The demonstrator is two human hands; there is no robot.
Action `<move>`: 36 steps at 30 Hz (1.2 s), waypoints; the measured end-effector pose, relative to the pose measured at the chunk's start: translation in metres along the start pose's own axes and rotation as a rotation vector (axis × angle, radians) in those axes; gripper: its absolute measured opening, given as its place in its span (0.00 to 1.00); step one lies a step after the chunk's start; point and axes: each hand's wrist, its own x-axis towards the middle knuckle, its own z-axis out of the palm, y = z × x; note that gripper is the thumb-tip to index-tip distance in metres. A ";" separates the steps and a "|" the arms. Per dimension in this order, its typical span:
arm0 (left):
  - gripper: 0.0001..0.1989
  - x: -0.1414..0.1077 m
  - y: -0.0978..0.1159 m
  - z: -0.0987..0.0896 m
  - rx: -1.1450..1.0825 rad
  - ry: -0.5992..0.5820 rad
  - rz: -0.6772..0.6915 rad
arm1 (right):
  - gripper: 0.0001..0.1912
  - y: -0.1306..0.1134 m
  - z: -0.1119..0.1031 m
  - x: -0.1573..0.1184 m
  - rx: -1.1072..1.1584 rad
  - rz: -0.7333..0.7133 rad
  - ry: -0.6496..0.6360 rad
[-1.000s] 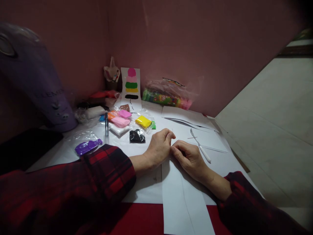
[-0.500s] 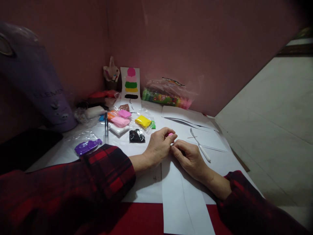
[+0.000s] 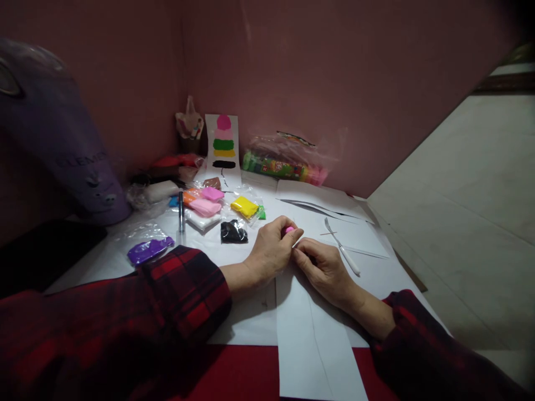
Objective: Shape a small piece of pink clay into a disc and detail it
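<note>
A: What do we see, going left to right?

B: At far left a purple bag (image 3: pixel 62 145) leans by the wall. On the white paper (image 3: pixel 317 356) lie clay packets: a purple one (image 3: pixel 149 249), then pink ones (image 3: pixel 206 207), a black one (image 3: pixel 233 231) and a yellow one (image 3: pixel 245 206). A card (image 3: pixel 223 147) with coloured clay bands stands against the wall behind them.

A: And our hands?

B: Our left hand (image 3: pixel 271 250) rests on the paper near the middle, fingers curled, pinching a small pink clay piece (image 3: pixel 288 229) between thumb and fingertips. Our right hand (image 3: pixel 328 270) lies just beside it, fingers bent, its fingertips meeting the left hand's; we cannot tell whether it grips anything.

A: Where is the clay relative to both?

B: It sits at the far tip of the left hand, above and just left of the right fingertips, raised slightly off the paper.

A: Which way does it point?

B: Only a small rounded end shows; the rest is hidden by fingers, so we cannot tell its long axis or direction.

A: Further right?

B: A white fork (image 3: pixel 341 247) lies on the paper just beyond the right hand, tines away from us, handle angled toward our right.
</note>
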 end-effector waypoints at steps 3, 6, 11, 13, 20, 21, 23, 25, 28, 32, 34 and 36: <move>0.06 0.000 -0.001 0.000 -0.042 -0.012 -0.004 | 0.12 0.000 0.000 0.000 0.016 0.009 -0.011; 0.07 0.000 -0.002 0.000 -0.038 -0.013 0.011 | 0.14 0.000 0.001 0.000 -0.003 0.026 -0.012; 0.07 0.000 -0.001 0.000 0.020 0.002 -0.054 | 0.13 0.000 0.000 0.000 0.022 -0.003 -0.010; 0.06 0.000 -0.001 0.000 0.016 -0.004 -0.074 | 0.13 0.000 0.000 0.000 0.034 -0.013 -0.007; 0.04 0.000 -0.002 0.000 -0.009 -0.002 -0.009 | 0.12 0.002 0.000 0.000 0.033 -0.003 -0.012; 0.04 0.000 -0.002 0.000 -0.008 -0.001 -0.006 | 0.12 0.002 0.000 0.000 0.029 -0.002 -0.011; 0.03 0.000 -0.002 0.000 -0.002 -0.005 -0.003 | 0.13 0.002 0.000 0.000 0.021 0.001 -0.010; 0.04 0.000 -0.002 0.001 0.011 -0.012 0.006 | 0.14 0.002 0.000 0.000 0.014 0.001 -0.007; 0.04 0.000 -0.002 0.000 0.021 -0.018 0.014 | 0.14 0.001 0.000 0.000 0.003 0.004 -0.005; 0.05 0.001 -0.001 0.000 0.032 -0.015 0.009 | 0.14 0.001 0.001 -0.001 0.007 0.001 -0.005; 0.05 0.000 -0.001 0.000 0.030 -0.017 0.006 | 0.14 0.002 0.000 -0.002 0.010 0.001 -0.007; 0.04 0.000 -0.001 -0.001 0.025 -0.025 0.004 | 0.14 0.002 0.000 -0.002 0.012 0.001 -0.007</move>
